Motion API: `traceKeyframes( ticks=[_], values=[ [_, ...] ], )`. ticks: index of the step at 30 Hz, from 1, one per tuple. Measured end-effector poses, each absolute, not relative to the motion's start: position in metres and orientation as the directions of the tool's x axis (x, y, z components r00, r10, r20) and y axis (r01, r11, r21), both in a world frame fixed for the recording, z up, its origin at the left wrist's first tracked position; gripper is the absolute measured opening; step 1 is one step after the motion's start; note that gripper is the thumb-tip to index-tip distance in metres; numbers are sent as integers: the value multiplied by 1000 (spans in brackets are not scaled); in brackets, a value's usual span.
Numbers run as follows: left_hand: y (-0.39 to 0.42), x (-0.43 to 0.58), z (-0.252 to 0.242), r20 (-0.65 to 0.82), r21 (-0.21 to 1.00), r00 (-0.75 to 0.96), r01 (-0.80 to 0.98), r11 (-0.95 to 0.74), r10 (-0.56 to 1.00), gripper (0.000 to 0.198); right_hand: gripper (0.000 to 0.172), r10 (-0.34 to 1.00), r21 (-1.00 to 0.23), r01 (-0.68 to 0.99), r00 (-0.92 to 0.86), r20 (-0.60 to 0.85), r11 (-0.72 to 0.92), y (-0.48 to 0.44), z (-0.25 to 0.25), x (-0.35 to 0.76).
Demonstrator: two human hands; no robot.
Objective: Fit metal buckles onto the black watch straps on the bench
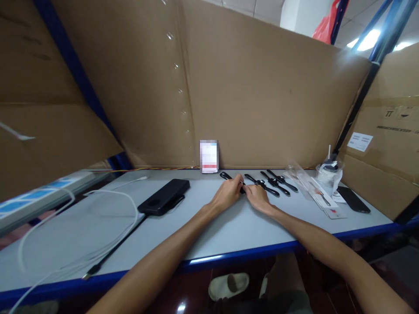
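Observation:
My left hand (230,192) and my right hand (257,196) meet over the table, closed round the middle of a black spokeshave (225,175). One looped handle end sticks out to the upper left of my left hand; most of the tool's centre is hidden by my fingers. Just right of my hands lie three more black spokeshaves, the nearest one (272,190) partly behind my right hand, then a second (280,187) and a third (288,183). All of them slant the same way.
Clear plastic packets with cards (334,212), a black phone (353,199) and a bagged cup (327,172) lie to the right. A black power bank (165,196), white cable (135,209) and power strip (49,196) occupy the left. A lit screen (209,155) leans on the cardboard wall (262,100).

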State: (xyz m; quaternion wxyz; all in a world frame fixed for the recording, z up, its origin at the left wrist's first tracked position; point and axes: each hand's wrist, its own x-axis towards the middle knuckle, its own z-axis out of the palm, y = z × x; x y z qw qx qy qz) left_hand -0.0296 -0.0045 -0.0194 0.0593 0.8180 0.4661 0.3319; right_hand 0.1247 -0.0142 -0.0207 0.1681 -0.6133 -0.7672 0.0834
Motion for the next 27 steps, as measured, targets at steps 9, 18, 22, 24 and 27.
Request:
traceKeyframes(
  ticks=[9,18,22,24,27],
  values=[
    [-5,-30,-22,447,393,366,740,-546,816,18,50,974,-403,889,-164,157,215,-11,-17,128],
    [-4,-29,-24,438,439,303,750,-496,846,17,50,966,-381,892,-191,174,245,-11,-20,128],
    [-3,-27,-25,446,504,220,740,-446,868,11,50,963,-386,887,-198,181,254,-10,-21,128],
    [-3,-26,-24,431,519,199,743,-422,880,6,50,963,-384,887,-199,180,255,-10,-21,128],
    [-5,-25,-23,415,479,207,779,-406,886,3,50,961,-376,889,-204,188,262,-8,-24,129]
  ],
)
